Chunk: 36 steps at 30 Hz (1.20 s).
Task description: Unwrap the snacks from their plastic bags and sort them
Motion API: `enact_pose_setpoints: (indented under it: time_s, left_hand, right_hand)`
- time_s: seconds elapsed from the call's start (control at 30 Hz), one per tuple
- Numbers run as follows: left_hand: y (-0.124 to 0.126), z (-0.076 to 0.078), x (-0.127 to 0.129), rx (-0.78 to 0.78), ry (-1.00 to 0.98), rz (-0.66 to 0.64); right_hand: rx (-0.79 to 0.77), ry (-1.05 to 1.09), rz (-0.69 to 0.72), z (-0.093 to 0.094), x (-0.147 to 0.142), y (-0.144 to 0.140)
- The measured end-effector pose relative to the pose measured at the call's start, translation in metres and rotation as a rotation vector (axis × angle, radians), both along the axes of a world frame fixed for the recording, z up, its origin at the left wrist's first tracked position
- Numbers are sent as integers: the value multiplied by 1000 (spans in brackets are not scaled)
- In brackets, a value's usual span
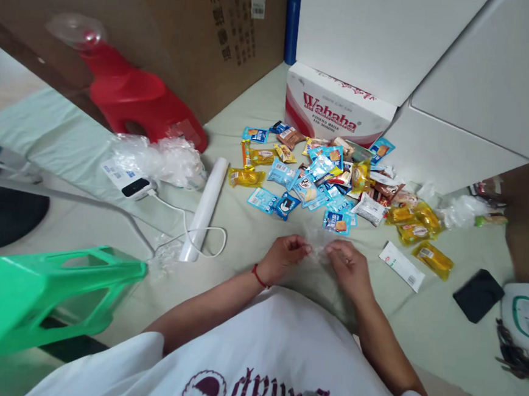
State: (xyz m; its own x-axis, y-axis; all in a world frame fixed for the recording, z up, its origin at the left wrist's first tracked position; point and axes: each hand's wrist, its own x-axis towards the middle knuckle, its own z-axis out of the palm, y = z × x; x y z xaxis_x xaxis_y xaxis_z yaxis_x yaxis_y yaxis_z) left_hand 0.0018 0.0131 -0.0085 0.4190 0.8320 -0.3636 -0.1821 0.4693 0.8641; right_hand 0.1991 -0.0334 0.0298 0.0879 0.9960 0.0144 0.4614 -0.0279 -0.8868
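A clear plastic bag (318, 241) is stretched between my two hands, close in front of my chest. My left hand (285, 256), with a red cord at the wrist, pinches one side of it. On the other side, the fingers of my right hand (347, 264) are closed on the plastic. Just beyond the bag lies a heap of small wrapped snacks, with blue packets (337, 221), yellow packets (246, 178) and a white packet (370, 209) among them. A long white packet (402, 266) rests to the right of my right hand.
Behind the snacks stands a Wahaha carton (338, 109). To the left are a white roll (205, 208), a power bank (137, 188) with a white cable, a red jug (139, 99) and a green stool (55, 291). A black square object (478, 295) lies on the right.
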Motion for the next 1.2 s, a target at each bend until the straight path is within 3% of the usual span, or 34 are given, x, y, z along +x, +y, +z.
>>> enact_pose_setpoints:
  time_s: [0.1,0.2,0.33,0.47,0.53,0.63,0.77,0.8,0.87,0.93,1.0,1.1,1.2]
  left_hand:
    - [7,-1,-22,-62,-42,-25]
    - [16,-2,-51,-98,-77,4]
    - [25,-4,-77,-112,-162,29]
    - [23,-8,-80,-223,-321,75]
    - [20,-12,-78,-243,-352,140]
    - [14,-18,-76,-249,-338,221]
    - [12,-20,-76,-243,-291,220]
    - [12,-20,-76,-241,-282,216]
    - [13,-18,-73,-238,-261,211]
    - [13,-16,-71,-230,-240,209]
    - [12,-14,-70,-224,-226,212]
    - [10,-12,-72,-225,-242,218]
    - [6,-9,-73,-222,-296,214]
  right_hand:
    - [-139,365,-180,-2,17,7]
    - [-210,593,-277,7,39,11]
    - [-266,687,-365,16,50,14]
    - [-326,718,-388,-7,41,9]
    - [-377,615,-384,-23,38,0]
    - [-351,197,-398,-34,42,-18]
    - [182,-384,-514,-9,48,-29]
    - [300,-437,-446,0,44,-27]
    - [420,-464,-155,11,28,-15]
    - [421,-478,168,11,6,4]
    - [372,-511,363,1,-15,25]
    - [273,-509,473,-17,-34,46]
    - [204,-377,422,-22,-42,51]
